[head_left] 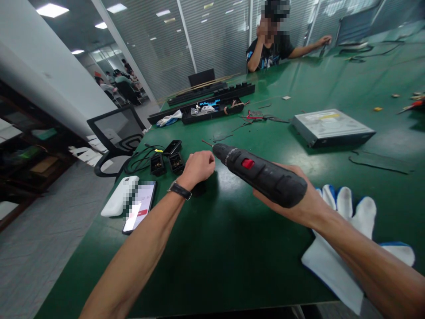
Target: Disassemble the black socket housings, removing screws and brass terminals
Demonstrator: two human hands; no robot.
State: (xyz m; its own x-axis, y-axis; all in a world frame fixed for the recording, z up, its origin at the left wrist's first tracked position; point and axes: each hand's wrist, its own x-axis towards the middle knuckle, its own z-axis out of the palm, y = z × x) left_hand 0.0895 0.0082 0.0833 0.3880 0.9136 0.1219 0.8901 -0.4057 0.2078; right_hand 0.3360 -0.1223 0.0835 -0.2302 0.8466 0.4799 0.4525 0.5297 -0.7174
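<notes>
My right hand point(299, 201) grips a black cordless drill point(262, 175) with a red switch on top. Its thin reddish bit point(207, 143) points to the far left, above the table. My left hand point(201, 167), with a black-strapped watch point(179, 190) on the wrist, is closed near the drill's front end. Its fingers curl away from me, so anything in them is hidden. Just left of that hand sit small open black boxes point(176, 163) with metal bits inside. A white and blue work glove point(341, 261) lies under my right forearm.
On the green table point(229, 266) are a phone point(141, 208), a white case-like object point(120, 196), black cables point(137, 159), a metal disc drive point(332, 126), loose wires point(257, 116) and a long black tray point(212, 110). Across the table sits a person point(270, 48). An office chair point(116, 133) stands at left.
</notes>
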